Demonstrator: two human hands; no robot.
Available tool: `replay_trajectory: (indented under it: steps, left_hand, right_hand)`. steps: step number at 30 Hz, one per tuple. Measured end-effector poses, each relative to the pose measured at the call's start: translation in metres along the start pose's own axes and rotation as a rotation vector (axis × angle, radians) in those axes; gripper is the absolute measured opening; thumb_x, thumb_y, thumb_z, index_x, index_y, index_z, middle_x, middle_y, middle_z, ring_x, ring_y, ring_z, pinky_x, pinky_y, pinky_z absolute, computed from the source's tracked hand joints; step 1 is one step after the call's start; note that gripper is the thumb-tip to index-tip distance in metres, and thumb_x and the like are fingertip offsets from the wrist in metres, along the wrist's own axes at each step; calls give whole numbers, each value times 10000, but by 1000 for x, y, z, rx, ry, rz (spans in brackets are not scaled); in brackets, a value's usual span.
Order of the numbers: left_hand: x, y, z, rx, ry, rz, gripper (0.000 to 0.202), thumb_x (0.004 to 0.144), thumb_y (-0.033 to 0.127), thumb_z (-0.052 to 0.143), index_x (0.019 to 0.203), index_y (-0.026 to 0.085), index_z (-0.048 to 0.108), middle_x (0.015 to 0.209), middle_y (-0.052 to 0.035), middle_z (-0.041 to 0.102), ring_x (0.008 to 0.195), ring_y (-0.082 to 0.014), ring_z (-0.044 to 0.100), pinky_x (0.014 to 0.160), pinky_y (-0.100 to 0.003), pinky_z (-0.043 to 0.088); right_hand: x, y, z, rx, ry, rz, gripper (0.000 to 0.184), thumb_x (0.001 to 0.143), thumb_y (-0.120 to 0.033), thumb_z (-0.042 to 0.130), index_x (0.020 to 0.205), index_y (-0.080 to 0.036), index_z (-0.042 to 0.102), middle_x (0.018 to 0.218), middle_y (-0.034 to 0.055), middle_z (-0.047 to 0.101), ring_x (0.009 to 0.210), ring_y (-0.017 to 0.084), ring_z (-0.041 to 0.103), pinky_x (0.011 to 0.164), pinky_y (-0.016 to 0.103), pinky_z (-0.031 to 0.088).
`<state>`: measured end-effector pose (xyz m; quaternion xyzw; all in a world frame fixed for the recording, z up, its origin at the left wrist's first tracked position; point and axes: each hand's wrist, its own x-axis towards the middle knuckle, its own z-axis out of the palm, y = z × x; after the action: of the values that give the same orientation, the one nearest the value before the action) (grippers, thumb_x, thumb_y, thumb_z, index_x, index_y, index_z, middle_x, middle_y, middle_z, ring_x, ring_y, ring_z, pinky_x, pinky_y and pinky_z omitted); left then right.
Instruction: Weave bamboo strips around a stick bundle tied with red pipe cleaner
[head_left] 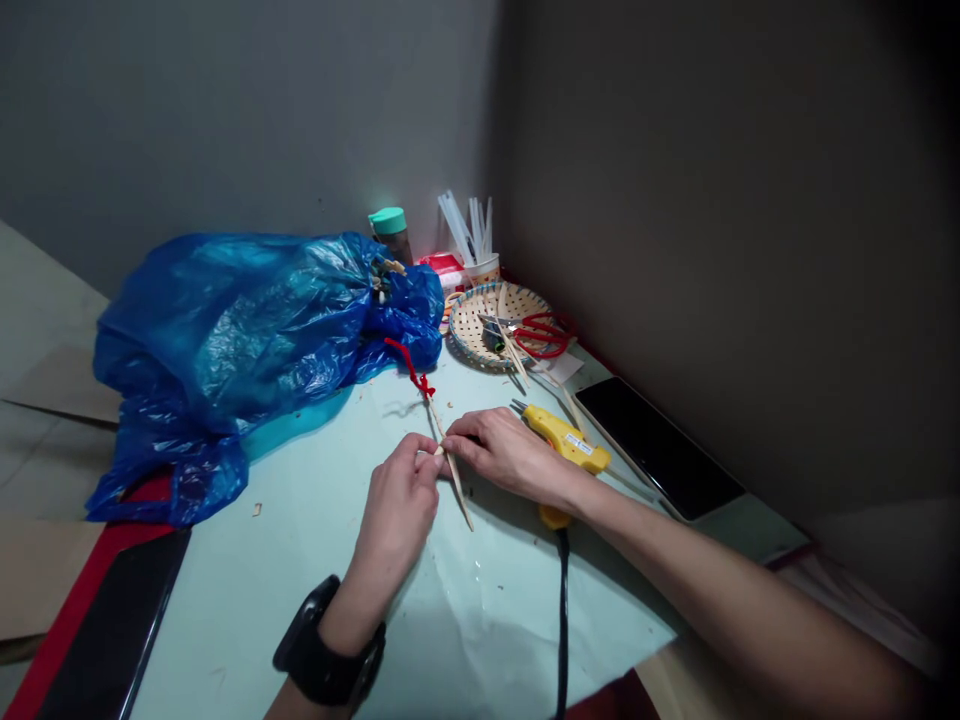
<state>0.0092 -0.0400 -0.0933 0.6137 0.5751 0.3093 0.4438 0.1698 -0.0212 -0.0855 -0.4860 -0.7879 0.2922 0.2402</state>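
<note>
A thin wooden stick (455, 482) lies slanted on the pale green table sheet (315, 520), with a red cord (409, 368) tied at its far end. My left hand (397, 505), a black watch on its wrist, pinches the stick near its middle. My right hand (506, 452) meets it from the right, fingers closed on the same stick. The fingertips of both hands touch at the stick. A yellow glue gun (566, 445) lies just behind my right wrist, its black cable running toward me.
A crumpled blue plastic bag (240, 330) fills the left. A woven basket (469, 325) with red scissors (547, 335) sits at the back, beside a cup of glue sticks (472, 235) and a green-capped bottle (390, 230). A dark tablet (656, 445) lies right.
</note>
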Motion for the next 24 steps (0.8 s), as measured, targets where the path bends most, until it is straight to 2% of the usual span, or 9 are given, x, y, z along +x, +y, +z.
replay_trajectory:
  steps: [2,5,10,12,15,20,22,23,24]
  left_hand:
    - [-1,3,-3,162,69,43,97,817,295,532,796,216,583,535,18,608,437,-135,471,487,-231,307]
    - [-4,10,-5,216,121,68,134,817,319,549,751,217,606,651,-19,680,525,-166,554,528,-240,337]
    - [-14,10,10,273,172,177,148,838,271,519,744,219,621,667,-36,660,556,-183,548,577,-261,334]
    - [-19,7,20,302,215,254,128,815,229,539,731,221,636,663,-49,639,578,-195,535,600,-273,324]
    - [-26,7,29,199,249,299,77,749,190,613,712,231,668,659,-64,613,594,-210,518,602,-280,320]
    - [-18,15,8,215,213,234,124,780,283,617,700,222,689,720,-62,653,666,-209,551,653,-284,358]
    - [-8,14,-3,71,258,134,130,790,313,608,804,208,684,794,-53,664,698,-196,568,655,-277,386]
    - [-3,13,-6,-59,214,73,167,781,321,620,885,200,666,814,-47,660,684,-184,574,647,-273,402]
    - [1,10,-7,-224,98,14,188,780,325,618,899,181,643,800,-46,648,682,-173,582,642,-267,418]
  right_hand:
    - [-1,0,1,7,13,-7,324,909,-286,428,728,-145,657,586,-15,533,554,86,385,559,225,264]
    - [-2,1,2,47,26,-7,343,890,-274,436,635,-134,617,521,-32,461,521,79,326,527,228,240]
    - [1,5,4,263,-17,27,322,867,-254,440,661,-125,652,575,-18,545,558,81,410,573,213,294]
    - [3,9,6,394,-48,92,290,846,-271,469,708,-119,674,559,-21,520,555,86,398,559,212,296]
    - [5,13,10,641,-97,196,276,826,-298,503,815,-99,694,572,-15,511,546,89,389,532,212,293]
    - [5,11,7,800,-132,183,247,806,-298,552,680,-102,634,555,-21,493,499,68,340,502,214,253]
    - [4,8,4,824,-160,229,247,821,-285,532,659,-113,604,483,-53,406,444,57,249,461,218,183]
    - [4,6,3,849,-178,246,241,829,-276,521,663,-116,593,462,-65,367,427,55,217,449,221,154]
    - [4,5,2,884,-199,251,234,836,-266,507,671,-120,583,454,-71,354,417,55,207,442,222,140]
